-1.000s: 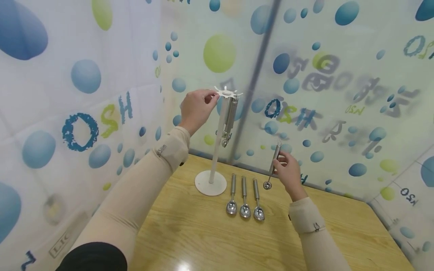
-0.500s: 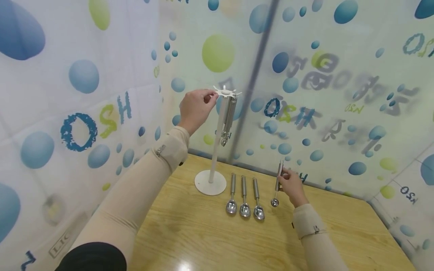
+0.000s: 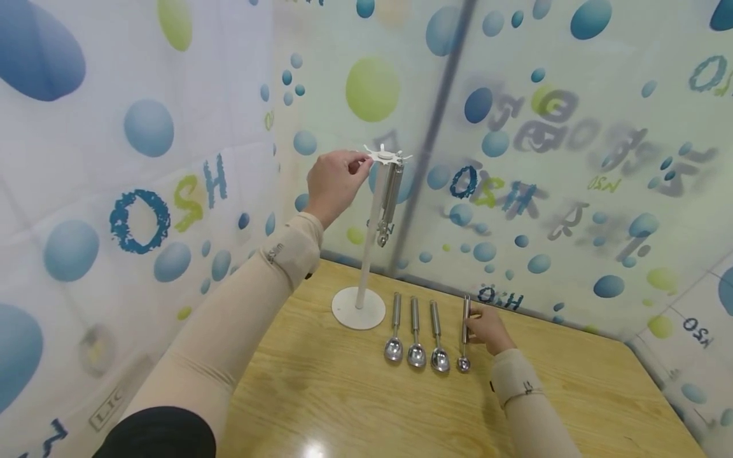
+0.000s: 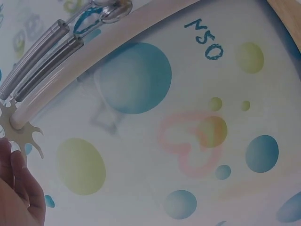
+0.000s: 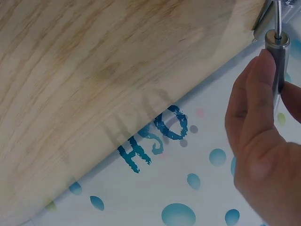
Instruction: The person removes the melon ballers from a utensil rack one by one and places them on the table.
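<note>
Already, three scoops (image 3: 416, 355) lie aligned; the right hand (image 3: 488, 327) grips a melon baller (image 3: 466, 321) alongside; the left hand (image 3: 338, 181) pinches the utensil rack (image 3: 367, 261); other utensils (image 3: 392, 197) still hang there.

Wood-grain table (image 3: 343, 394) is carrying a white stand (image 3: 367, 261) and three steel scoops (image 3: 415, 316).
Round base (image 3: 346, 313) is sitting flat near far edge; scoops are lying in a row right of it, bowls nearer. Smaller scoop (image 3: 465, 315) is ending the row, table contact unclear.
</note>
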`<state>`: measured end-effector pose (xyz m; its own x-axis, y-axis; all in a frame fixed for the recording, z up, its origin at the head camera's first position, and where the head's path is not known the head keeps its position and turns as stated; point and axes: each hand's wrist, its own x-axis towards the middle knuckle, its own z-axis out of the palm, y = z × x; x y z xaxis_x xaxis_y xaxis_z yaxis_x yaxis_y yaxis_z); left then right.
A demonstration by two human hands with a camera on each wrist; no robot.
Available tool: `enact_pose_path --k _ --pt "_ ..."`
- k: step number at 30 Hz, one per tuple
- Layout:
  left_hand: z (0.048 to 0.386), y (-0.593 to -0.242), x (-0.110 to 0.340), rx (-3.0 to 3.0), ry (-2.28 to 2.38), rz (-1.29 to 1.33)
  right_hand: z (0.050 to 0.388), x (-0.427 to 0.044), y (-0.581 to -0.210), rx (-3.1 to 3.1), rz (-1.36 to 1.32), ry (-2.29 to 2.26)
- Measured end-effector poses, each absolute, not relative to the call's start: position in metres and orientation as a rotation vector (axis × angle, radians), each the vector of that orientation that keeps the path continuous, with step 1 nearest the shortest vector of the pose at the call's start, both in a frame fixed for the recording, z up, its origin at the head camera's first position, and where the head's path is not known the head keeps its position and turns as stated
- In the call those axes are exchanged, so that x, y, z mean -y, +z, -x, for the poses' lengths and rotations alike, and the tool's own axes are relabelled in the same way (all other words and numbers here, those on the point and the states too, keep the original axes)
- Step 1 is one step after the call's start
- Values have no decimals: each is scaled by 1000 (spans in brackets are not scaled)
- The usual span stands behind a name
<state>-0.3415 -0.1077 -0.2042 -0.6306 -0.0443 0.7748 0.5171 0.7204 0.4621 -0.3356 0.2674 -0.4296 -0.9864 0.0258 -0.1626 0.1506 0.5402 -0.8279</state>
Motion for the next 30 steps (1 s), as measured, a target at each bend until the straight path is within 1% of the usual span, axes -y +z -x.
enact_pose_path --k 16,26,30 --pt "339 -203 107 2115 -862 348 357 -260 -440 -2557 -311 -1323" --pt "341 -204 107 2109 -849 358 363 -256 -453 -2824 -61 -884" --pt "340 -205 107 2111 -851 360 362 -255 -454 -2836 -74 -844"
